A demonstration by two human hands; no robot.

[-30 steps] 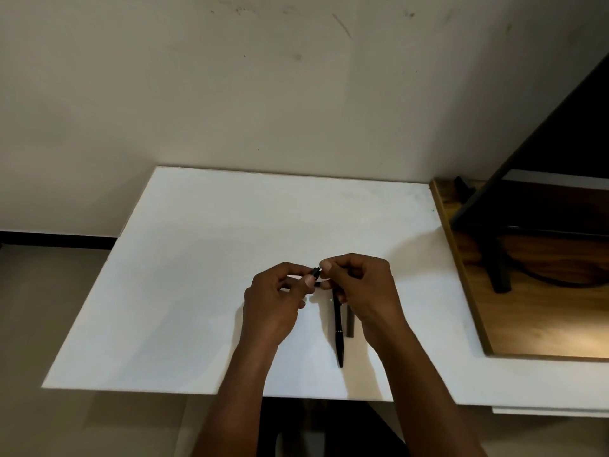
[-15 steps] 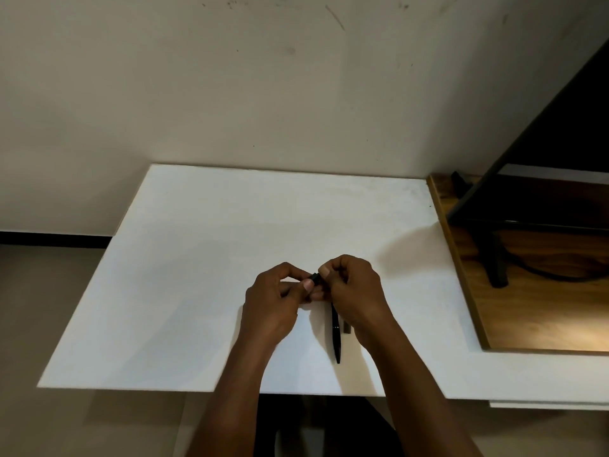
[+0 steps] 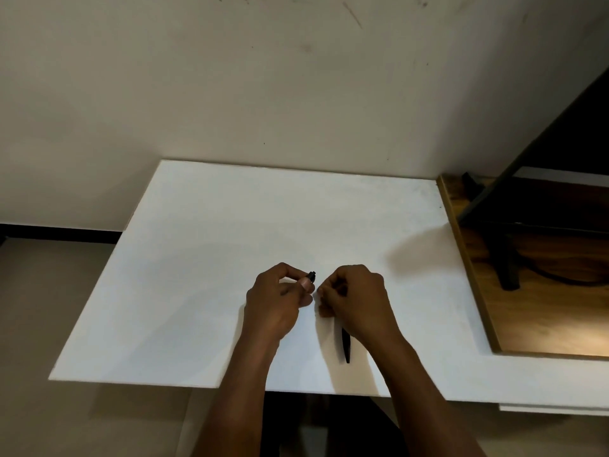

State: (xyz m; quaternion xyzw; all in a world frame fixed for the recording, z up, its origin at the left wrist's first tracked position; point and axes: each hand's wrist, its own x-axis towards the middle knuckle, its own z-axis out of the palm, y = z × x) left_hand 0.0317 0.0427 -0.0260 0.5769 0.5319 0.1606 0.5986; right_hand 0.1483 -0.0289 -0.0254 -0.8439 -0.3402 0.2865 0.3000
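Two hands: low over white board (image 3: 230, 225), knuckles up, just apart.
Left hand (image 3: 280, 305): pinches small black piece (image 3: 311, 276) at its 1 o'clock.
Right hand (image 3: 356, 298): curled round black pen (image 3: 346, 347), slim, pointing 6 o'clock.

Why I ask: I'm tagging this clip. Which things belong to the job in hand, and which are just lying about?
In the job: left hand, pinching a small black piece; right hand, fingers curled; black pen barrel beneath it; white board under them.
Lying about: wooden desk; black stand; dark cable.
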